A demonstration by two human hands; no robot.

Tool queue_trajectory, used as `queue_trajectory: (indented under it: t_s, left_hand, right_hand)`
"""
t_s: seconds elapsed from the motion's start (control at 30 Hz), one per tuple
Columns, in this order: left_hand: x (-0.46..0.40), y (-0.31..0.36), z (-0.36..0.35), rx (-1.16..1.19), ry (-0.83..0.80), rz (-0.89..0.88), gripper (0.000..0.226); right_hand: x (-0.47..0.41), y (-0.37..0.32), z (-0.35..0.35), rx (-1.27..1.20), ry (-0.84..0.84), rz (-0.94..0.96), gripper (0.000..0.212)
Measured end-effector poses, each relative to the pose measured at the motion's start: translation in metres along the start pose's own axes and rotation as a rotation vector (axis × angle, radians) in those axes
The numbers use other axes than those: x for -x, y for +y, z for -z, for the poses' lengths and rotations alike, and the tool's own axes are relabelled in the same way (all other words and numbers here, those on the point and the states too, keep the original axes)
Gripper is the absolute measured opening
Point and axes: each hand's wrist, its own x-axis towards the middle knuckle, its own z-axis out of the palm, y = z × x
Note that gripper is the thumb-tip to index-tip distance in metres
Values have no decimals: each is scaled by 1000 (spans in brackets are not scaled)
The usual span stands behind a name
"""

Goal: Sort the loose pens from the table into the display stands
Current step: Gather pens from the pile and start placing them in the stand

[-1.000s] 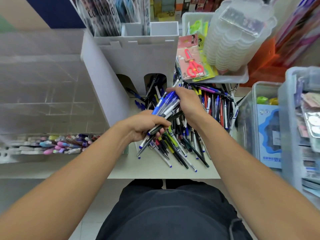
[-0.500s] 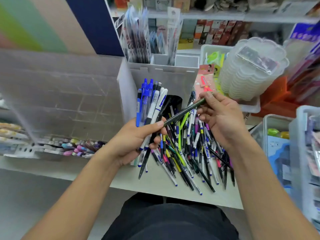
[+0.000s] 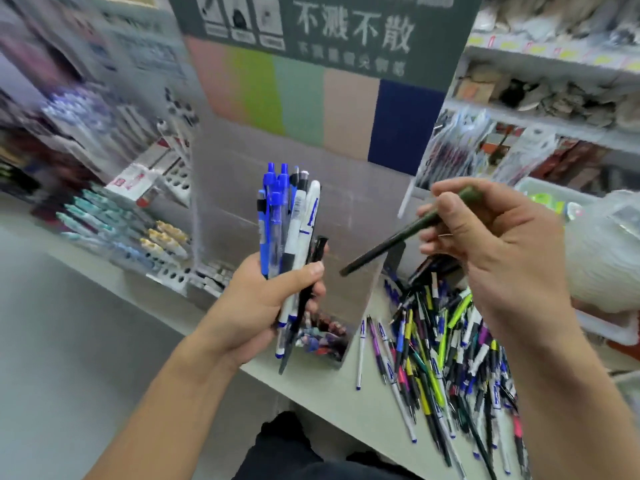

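A pale grey-green counter (image 3: 322, 393) runs diagonally across the view, with smooth grey floor (image 3: 69, 358) below its near edge. Up behind it stands a tall display board (image 3: 311, 105), striped pink, green, mint, tan and navy under a dark header (image 3: 346, 32) with white Chinese characters. To the right, white shelves (image 3: 554, 64) carry packaged goods, blurred. To the left, racks of stock (image 3: 86, 109) smear past, too blurred to read. Light is even and bright, indoor shop lighting.

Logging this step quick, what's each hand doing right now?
Left hand: closed on a bunch of pens, held upright.
Right hand: closed on one dark green pen.
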Motion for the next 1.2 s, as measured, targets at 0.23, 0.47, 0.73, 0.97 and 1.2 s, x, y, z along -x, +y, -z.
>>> queue_trajectory:
  t_s: [0.23,0.47,0.73,0.97,1.2]
  left_hand:
    - [-18,13,54,83,-50,27,6]
    - [-39,28,101,20,-58,-3,6]
    - [-49,36,140,131,-36,-13,22]
    - [-49,40,156,152,-7,-64,7]
    - [-51,47,160,149,9,-80,9]
  right_hand:
    - [-8,15,-61,-35,149,-8,22]
    - [-30,8,-115,222,287,306,13]
    - [-114,24,-202,424,107,419,12]
    - [-153,34,-242,706,-44,392,16]
    - [-114,26,-186,500,302,605,20]
